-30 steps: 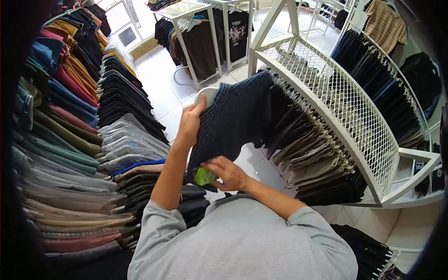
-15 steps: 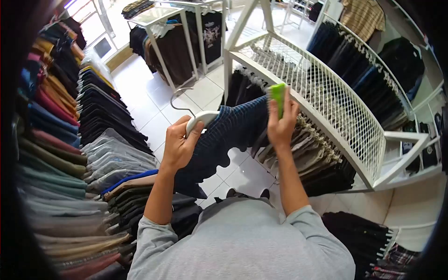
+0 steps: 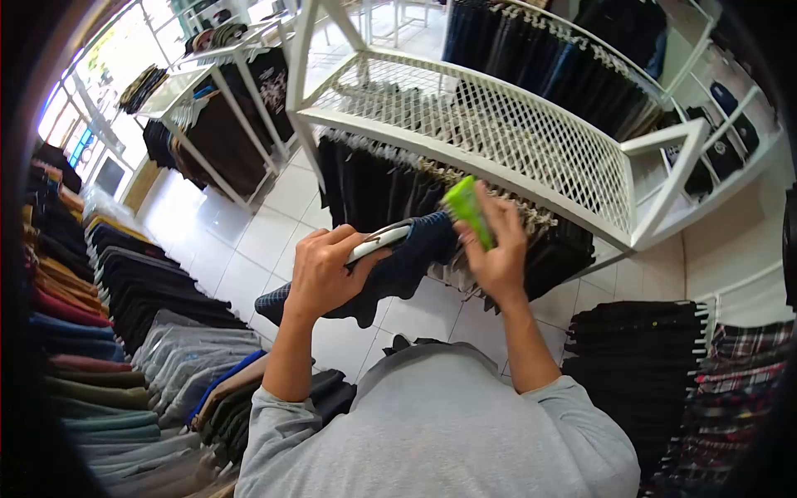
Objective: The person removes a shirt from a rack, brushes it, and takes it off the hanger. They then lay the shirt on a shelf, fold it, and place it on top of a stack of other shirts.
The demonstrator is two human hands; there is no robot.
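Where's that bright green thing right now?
The green thing is in the right hand, mid-frame in the head view, against the dark garment just below the white mesh rack.

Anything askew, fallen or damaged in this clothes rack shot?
Nothing stands out. The left hand grips a white hanger carrying a dark garment, the right hand holds a green object against it. Clothes under the white mesh rack hang in even rows; the tiled floor shows nothing dropped.
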